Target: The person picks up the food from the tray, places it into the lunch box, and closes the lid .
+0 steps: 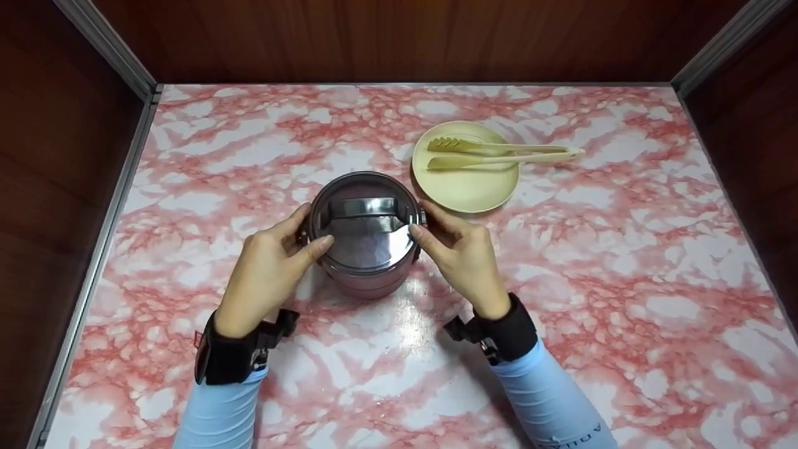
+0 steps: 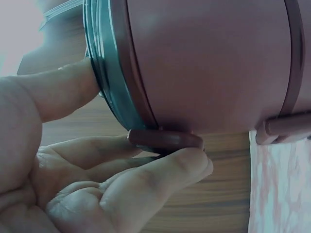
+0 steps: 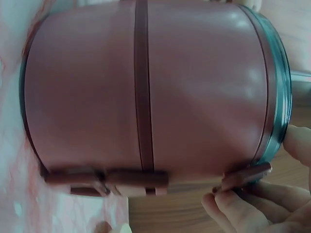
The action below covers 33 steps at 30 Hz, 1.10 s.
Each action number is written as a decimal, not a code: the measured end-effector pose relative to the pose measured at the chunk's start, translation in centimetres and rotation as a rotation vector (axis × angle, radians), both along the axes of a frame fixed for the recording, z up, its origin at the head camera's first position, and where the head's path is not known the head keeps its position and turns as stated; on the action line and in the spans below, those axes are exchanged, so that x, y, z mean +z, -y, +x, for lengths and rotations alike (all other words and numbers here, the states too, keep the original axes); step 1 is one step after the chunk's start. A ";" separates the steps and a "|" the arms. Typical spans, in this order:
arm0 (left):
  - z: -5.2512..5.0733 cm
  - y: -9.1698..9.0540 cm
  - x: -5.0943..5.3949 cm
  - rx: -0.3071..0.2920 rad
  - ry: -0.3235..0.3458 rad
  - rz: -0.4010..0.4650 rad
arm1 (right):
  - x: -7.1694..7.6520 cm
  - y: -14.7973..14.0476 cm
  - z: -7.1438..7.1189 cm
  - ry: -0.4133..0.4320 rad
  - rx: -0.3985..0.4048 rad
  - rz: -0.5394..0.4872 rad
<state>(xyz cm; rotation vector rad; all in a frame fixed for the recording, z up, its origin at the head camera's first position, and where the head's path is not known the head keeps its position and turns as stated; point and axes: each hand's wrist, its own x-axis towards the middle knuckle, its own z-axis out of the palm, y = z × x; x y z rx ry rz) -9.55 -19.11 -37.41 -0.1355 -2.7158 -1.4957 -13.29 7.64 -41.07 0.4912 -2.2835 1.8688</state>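
Note:
A round, dusky-pink stacked lunch box (image 1: 369, 285) with a dark, see-through lid (image 1: 368, 249) and a raised lid handle stands upright on the table. My left hand (image 1: 265, 268) holds its left side, thumb on the lid's rim and fingers at a side latch (image 2: 165, 139). On the opposite side, my right hand (image 1: 464, 255) grips in the same way, with its fingers at another latch (image 3: 245, 177) under the lid's edge. In the wrist views, a dark band (image 3: 143, 92) divides the body into tiers, with more latches lower down. Both latches near my fingers tilt away from the wall.
Behind the box to the right lies a pale yellow plate (image 1: 464, 190). Cream tongs (image 1: 542, 156) rest across it, their handle end jutting past its right rim. Dark wood panels (image 1: 405, 40) enclose the red-and-white marbled table (image 1: 623, 262) at the back and sides.

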 end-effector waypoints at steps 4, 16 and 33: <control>0.0 0.0 -0.1 -0.005 0.022 0.089 | -0.1 0.2 0.3 0.001 -0.021 -0.023; 0.3 0.4 -0.5 -0.019 0.085 0.297 | -1.0 1.2 0.7 0.111 -0.018 -0.229; -0.8 2.3 -1.6 -0.053 0.030 0.103 | -1.0 -0.6 -0.5 -0.020 0.092 0.066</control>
